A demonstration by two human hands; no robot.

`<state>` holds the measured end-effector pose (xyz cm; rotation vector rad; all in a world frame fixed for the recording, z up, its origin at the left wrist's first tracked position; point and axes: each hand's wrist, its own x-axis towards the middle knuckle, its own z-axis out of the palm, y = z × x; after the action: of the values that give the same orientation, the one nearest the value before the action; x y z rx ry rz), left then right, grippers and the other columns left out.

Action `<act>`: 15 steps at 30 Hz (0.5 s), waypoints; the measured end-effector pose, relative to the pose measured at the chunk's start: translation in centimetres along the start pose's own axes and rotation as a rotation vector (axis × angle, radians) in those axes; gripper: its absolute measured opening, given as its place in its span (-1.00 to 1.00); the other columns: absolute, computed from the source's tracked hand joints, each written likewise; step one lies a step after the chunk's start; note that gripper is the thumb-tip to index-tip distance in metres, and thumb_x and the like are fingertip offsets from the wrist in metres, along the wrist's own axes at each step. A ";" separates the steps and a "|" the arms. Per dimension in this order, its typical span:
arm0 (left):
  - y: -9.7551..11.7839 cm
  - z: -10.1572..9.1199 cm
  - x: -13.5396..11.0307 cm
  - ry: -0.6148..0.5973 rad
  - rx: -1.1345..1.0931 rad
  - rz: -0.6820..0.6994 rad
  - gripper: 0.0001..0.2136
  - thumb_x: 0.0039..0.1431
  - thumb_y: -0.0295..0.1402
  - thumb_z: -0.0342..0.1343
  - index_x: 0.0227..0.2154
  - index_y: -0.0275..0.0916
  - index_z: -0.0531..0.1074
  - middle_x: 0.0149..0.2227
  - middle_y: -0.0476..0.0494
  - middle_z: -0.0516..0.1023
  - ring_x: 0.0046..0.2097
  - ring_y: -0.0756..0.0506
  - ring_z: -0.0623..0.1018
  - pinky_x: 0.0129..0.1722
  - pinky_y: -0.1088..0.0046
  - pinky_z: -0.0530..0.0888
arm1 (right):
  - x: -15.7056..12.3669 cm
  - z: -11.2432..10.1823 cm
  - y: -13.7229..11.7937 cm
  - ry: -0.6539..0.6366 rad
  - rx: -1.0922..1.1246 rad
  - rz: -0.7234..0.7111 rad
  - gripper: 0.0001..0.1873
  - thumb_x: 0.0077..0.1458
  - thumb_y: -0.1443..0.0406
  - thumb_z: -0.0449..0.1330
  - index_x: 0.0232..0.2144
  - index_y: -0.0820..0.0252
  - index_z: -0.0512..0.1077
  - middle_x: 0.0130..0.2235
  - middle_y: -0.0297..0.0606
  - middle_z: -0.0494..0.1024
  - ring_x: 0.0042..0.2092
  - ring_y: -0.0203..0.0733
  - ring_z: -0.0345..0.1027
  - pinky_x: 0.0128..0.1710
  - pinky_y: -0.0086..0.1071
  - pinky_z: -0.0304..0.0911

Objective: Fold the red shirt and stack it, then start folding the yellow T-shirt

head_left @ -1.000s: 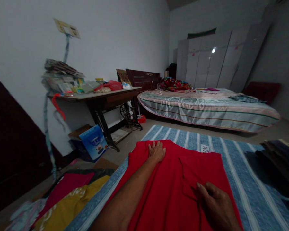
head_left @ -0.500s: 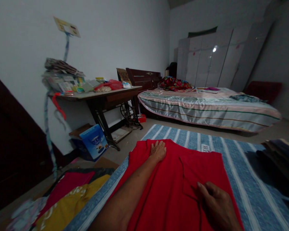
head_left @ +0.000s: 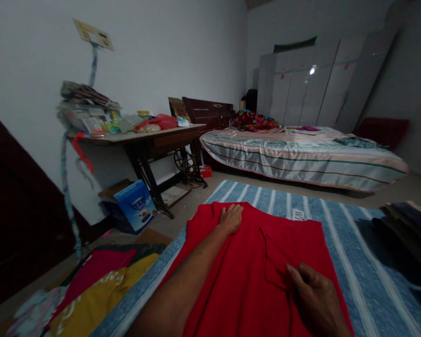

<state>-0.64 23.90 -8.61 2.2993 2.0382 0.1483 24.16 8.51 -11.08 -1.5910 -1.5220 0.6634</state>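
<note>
- Your left hand (head_left: 231, 219), seen from the head view, lies palm down and opened out, its fingers pointing away from you and pressed to the far part of the red garment (head_left: 245, 281).
- Your right hand (head_left: 314, 288) is curled near your side, thumb tip resting at the edge of a folded flap (head_left: 279, 250) of that garment; you cannot tell whether cloth is pinched between the fingers.
- Your left forearm (head_left: 185, 276) reaches long and straight across the garment's left part, bare up to the lower edge of the picture.
- You have the garment spread directly beneath both hands, running from the lower edge up to just past your left fingertips, on top of a striped cloth (head_left: 351, 243).
- You see soft, matt red fabric with shallow lengthwise creases; the flap has an angular outline and sits between your hands, nearer the right.
- Blue, lightly mottled fabric with straight white stripes makes up the cloth under it, and a small white lettered label (head_left: 298, 215) shows just beyond the garment's far edge.
- To your right is a dark stack of folded cloth (head_left: 412, 229); to your left, lower down, lie a crumpled mustard-yellow cloth (head_left: 105, 290) with pale lettering and a magenta cloth (head_left: 94, 274).
</note>
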 end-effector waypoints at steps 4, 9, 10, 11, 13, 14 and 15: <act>-0.1 0.2 0.1 0.008 -0.005 0.004 -0.56 0.30 -0.33 -0.28 0.21 -0.04 0.14 0.29 -0.07 0.17 0.31 -0.15 0.10 0.23 0.00 0.05 | 0.1 0.0 0.2 -0.078 0.047 0.030 -0.46 0.00 -0.15 0.01 -0.69 0.12 0.08 -0.67 -0.44 0.08 -0.58 -0.31 0.04 -0.58 -0.42 -0.09; -0.2 0.2 0.1 0.018 -0.008 0.038 -0.56 0.29 -0.34 -0.27 0.21 -0.06 0.16 0.29 -0.07 0.17 0.30 -0.16 0.12 0.22 0.01 0.08 | 0.1 -0.1 0.2 -0.080 0.046 0.022 -0.46 0.00 -0.16 0.01 -0.68 0.12 0.14 -0.67 -0.43 0.14 -0.58 -0.30 0.05 -0.59 -0.43 -0.07; -0.2 0.2 0.1 0.018 -0.009 0.047 -0.56 0.28 -0.34 -0.26 0.20 -0.06 0.16 0.29 -0.06 0.17 0.30 -0.17 0.13 0.22 0.01 0.09 | 0.2 -0.1 0.2 -0.079 0.049 0.014 -0.46 -0.01 -0.16 0.02 -0.69 0.12 0.16 -0.68 -0.42 0.15 -0.58 -0.30 0.06 -0.59 -0.43 -0.05; -0.2 0.2 0.1 0.018 -0.010 0.055 -0.56 0.27 -0.35 -0.25 0.20 -0.06 0.16 0.29 -0.06 0.17 0.29 -0.17 0.13 0.21 0.00 0.09 | 0.2 -0.1 0.2 -0.076 0.051 0.006 -0.45 -0.01 -0.17 0.02 -0.69 0.13 0.17 -0.68 -0.42 0.17 -0.59 -0.30 0.06 -0.60 -0.43 -0.04; -0.3 0.2 0.1 0.018 -0.011 0.068 -0.55 0.27 -0.35 -0.24 0.20 -0.07 0.18 0.29 -0.06 0.16 0.29 -0.19 0.14 0.21 -0.01 0.09 | 0.2 -0.1 0.1 -0.062 0.047 -0.007 -0.44 -0.01 -0.17 0.03 -0.70 0.13 0.20 -0.69 -0.41 0.19 -0.60 -0.30 0.07 -0.61 -0.43 -0.02; -0.3 0.2 0.1 0.018 -0.011 0.072 -0.55 0.26 -0.36 -0.24 0.20 -0.08 0.18 0.29 -0.06 0.16 0.29 -0.19 0.14 0.21 -0.03 0.09 | 0.2 -0.1 0.1 -0.041 0.037 -0.010 -0.44 -0.02 -0.17 0.03 -0.71 0.13 0.20 -0.70 -0.41 0.19 -0.60 -0.30 0.08 -0.61 -0.44 -0.01; -0.3 0.3 0.1 0.018 -0.011 0.075 -0.55 0.26 -0.37 -0.24 0.20 -0.09 0.19 0.30 -0.07 0.15 0.29 -0.20 0.14 0.21 -0.03 0.10 | 0.2 -0.1 0.0 -0.009 0.024 -0.009 -0.44 -0.03 -0.18 0.05 -0.72 0.13 0.21 -0.70 -0.41 0.20 -0.61 -0.30 0.09 -0.62 -0.44 -0.01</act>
<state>-0.89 24.06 -8.90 2.3780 1.9550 0.1839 24.28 8.67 -11.02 -1.5641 -1.5222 0.6822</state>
